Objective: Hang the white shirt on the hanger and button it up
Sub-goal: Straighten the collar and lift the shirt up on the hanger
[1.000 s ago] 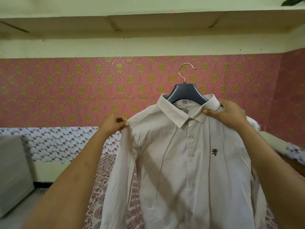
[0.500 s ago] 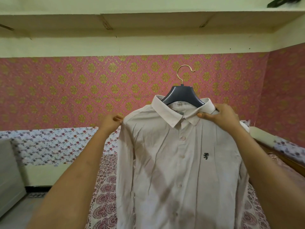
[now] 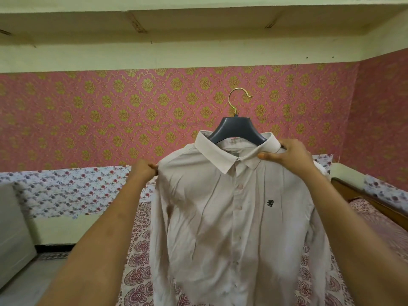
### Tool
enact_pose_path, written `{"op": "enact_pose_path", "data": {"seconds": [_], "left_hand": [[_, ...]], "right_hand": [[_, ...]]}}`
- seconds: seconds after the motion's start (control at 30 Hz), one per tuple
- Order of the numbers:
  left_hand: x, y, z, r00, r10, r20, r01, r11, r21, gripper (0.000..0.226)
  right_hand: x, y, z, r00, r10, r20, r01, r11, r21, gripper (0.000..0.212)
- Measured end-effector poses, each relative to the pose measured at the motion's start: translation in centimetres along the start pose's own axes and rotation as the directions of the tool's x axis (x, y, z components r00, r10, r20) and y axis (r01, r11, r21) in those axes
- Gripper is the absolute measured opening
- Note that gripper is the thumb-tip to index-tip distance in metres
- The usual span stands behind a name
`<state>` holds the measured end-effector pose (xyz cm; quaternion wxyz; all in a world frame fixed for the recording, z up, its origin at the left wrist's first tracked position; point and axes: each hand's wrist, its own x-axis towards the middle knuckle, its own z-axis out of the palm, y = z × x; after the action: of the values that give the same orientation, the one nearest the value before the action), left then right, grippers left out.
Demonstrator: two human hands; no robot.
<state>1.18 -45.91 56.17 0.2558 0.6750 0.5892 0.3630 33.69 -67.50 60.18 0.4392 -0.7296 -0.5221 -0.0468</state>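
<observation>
So the white shirt (image 3: 231, 217) is on the hanger (image 3: 237, 129), a dark grey plastic one with a gold hook (image 3: 237, 99) that sticks up in front of the pink and gold wallpaper (image 3: 88, 118). The hanger's shoulders sit inside the collar (image 3: 212, 154), and only its top middle part shows above it. The whole thing is up in the air, held out in front of the person over a bed (image 3: 136, 274) with a paisley print sheet.

The left hand (image 3: 143, 171) pinches the fabric right at the shirt's shoulder seam, fingers bunched tight on the edge. The right hand (image 3: 287, 153) grips the other side at the collar, thumb pressed on the front of the collar point and the rest of the fingers curled over the top.

The shirt faces the camera and hangs pretty straight, with both sleeves dropping down the sides. The front panels lie together with a row of buttons (image 3: 240, 187) down the middle. I honestly can't tell if every one is done up. There's a little black logo (image 3: 270, 203) on the chest. A pale shelf (image 3: 198, 21) runs along the top of the wall.
</observation>
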Motion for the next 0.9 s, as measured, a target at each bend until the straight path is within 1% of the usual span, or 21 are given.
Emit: {"op": "enact_pose_path", "data": {"seconds": [0.03, 0.07, 0.1, 0.13, 0.17, 0.2, 0.23, 0.27, 0.3, 0.33, 0.37, 0.43, 0.53, 0.6, 0.7, 0.73, 0.8, 0.87, 0.9], "left_hand": [[-0.2, 0.2, -0.1, 1.0, 0.004, -0.018, -0.004, 1.0, 0.014, 0.014], [-0.3, 0.8, -0.1, 0.997, 0.044, -0.069, -0.044, 0.999, -0.005, 0.02], [-0.9, 1.7, -0.3, 0.987, 0.111, -0.115, -0.119, 0.991, -0.061, 0.025], [-1.5, 2.8, -0.4, 0.974, 0.191, -0.119, -0.206, 0.97, -0.131, 0.026], [-2.2, 4.1, -0.4, 0.958, 0.28, -0.056, -0.285, 0.937, -0.202, 0.027], [-2.9, 5.5, -0.2, 0.927, 0.372, 0.06, -0.345, 0.903, -0.256, 0.029], [-3.6, 6.7, 0.0, 0.876, 0.435, 0.209, -0.377, 0.887, -0.269, 0.032], [-4.2, 7.6, 0.3, 0.815, 0.465, 0.345, -0.398, 0.883, -0.248, 0.037], [-4.6, 8.2, 0.7, 0.771, 0.466, 0.434, -0.41, 0.885, -0.222, 0.043], [-4.7, 8.5, 1.5, 0.748, 0.468, 0.471, -0.418, 0.883, -0.214, 0.048], [-4.7, 8.7, 2.0, 0.75, 0.472, 0.464, -0.416, 0.881, -0.225, 0.049], [-4.8, 9.0, 3.0, 0.765, 0.511, 0.392, -0.409, 0.856, -0.316, 0.042], [-4.7, 9.2, 3.9, 0.753, 0.563, 0.34, -0.401, 0.803, -0.44, 0.039], [-4.1, 9.2, 4.0, 0.78, 0.548, 0.301, -0.402, 0.809, -0.429, 0.037], [-3.2, 8.7, 3.6, 0.832, 0.503, 0.236, -0.391, 0.832, -0.393, 0.046], [-2.9, 8.5, 3.5, 0.838, 0.499, 0.22, -0.394, 0.833, -0.389, 0.045], [-2.6, 8.3, 3.2, 0.838, 0.506, 0.205, -0.403, 0.826, -0.394, 0.033], [-2.3, 8.4, 3.3, 0.836, 0.51, 0.2, -0.404, 0.82, -0.404, 0.03], [-2.2, 8.5, 3.3, 0.836, 0.515, 0.19, -0.413, 0.818, -0.399, 0.03]], "right_hand": [[0.0, 0.1, 0.1, 1.0, 0.008, 0.005, -0.008, 1.0, -0.02, 0.042], [0.0, 0.2, 0.2, 1.0, 0.017, 0.006, -0.017, 0.999, -0.043, 0.044], [0.0, 0.3, 0.4, 1.0, 0.021, 0.005, -0.021, 0.998, -0.063, 0.045], [0.0, 0.3, 0.7, 1.0, 0.024, 0.007, -0.024, 0.996, -0.08, 0.046], [0.0, 0.2, 1.0, 1.0, 0.025, 0.01, -0.024, 0.995, -0.098, 0.048], [0.0, 0.1, 1.3, 0.999, 0.028, 0.015, -0.026, 0.993, -0.115, 0.049], [0.0, -0.2, 1.6, 0.999, 0.028, 0.02, -0.025, 0.991, -0.13, 0.051], [0.1, -0.4, 1.9, 0.999, 0.024, 0.024, -0.021, 0.99, -0.141, 0.052], [0.2, -0.5, 2.1, 0.999, 0.016, 0.028, -0.012, 0.988, -0.154, 0.053], [0.3, -0.4, 2.1, 0.999, 0.013, 0.029, -0.008, 0.987, -0.163, 0.054], [0.4, -0.4, 2.3, 1.0, 0.011, 0.027, -0.006, 0.987, -0.162, 0.055], [0.6, 0.0, 2.3, 1.0, 0.013, 0.014, -0.01, 0.99, -0.144, 0.058], [0.8, 0.9, 2.1, 0.999, -0.004, 0.034, 0.006, 0.998, -0.063, 0.053], [0.9, 1.9, 1.5, 0.999, 0.007, 0.043, -0.009, 0.999, 0.041, 0.055], [0.6, 4.1, 0.6, 0.998, 0.058, -0.033, -0.055, 0.995, 0.086, 0.061], [0.3, 4.9, 0.3, 0.995, 0.078, -0.057, -0.072, 0.992, 0.103, 0.06], [-0.2, 6.2, 0.3, 0.988, 0.138, -0.071, -0.126, 0.98, 0.155, 0.053], [-0.4, 7.3, 0.6, 0.975, 0.22, -0.033, -0.211, 0.961, 0.179, 0.05], [-0.4, 7.6, 0.8, 0.96, 0.28, 0.018, -0.278, 0.942, 0.189, 0.049]]}}
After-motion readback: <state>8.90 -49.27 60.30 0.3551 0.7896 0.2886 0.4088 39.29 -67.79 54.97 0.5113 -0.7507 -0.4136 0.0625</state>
